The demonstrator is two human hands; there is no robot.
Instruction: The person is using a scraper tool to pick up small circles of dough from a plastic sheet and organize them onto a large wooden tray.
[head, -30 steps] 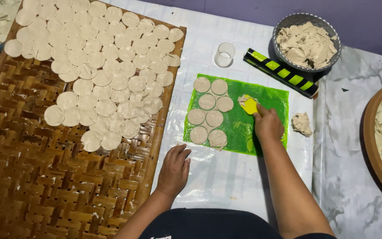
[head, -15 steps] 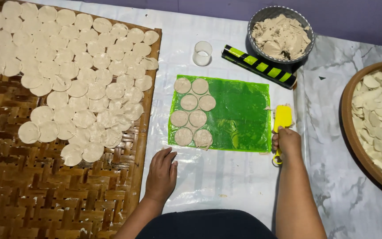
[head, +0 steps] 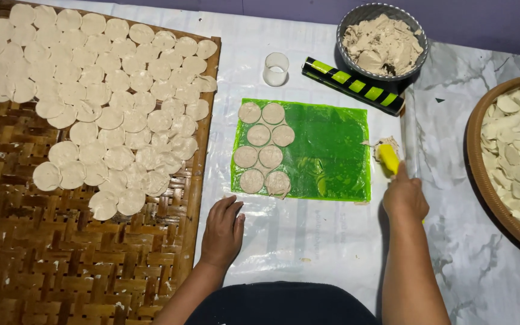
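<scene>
Plastic sheeting [head: 308, 241], white and partly marble-patterned, covers the floor; a purple wall runs along the far edge. On it lies a green mat [head: 332, 150] with seven dough discs [head: 259, 135] in its left part. A woven bamboo tray [head: 61, 253] with many discs fills the left side; a metal bowl of dough [head: 383, 42], a black-and-green striped roller [head: 352, 84] and a small clear cup [head: 276, 68] sit at the far edge. The left hand [head: 222, 232] rests flat, fingers spread, just near the mat's near-left corner. The right hand [head: 404, 198] is closed around a yellow scraper [head: 389, 157], its tip carrying dough scraps just beside the mat's right edge.
</scene>
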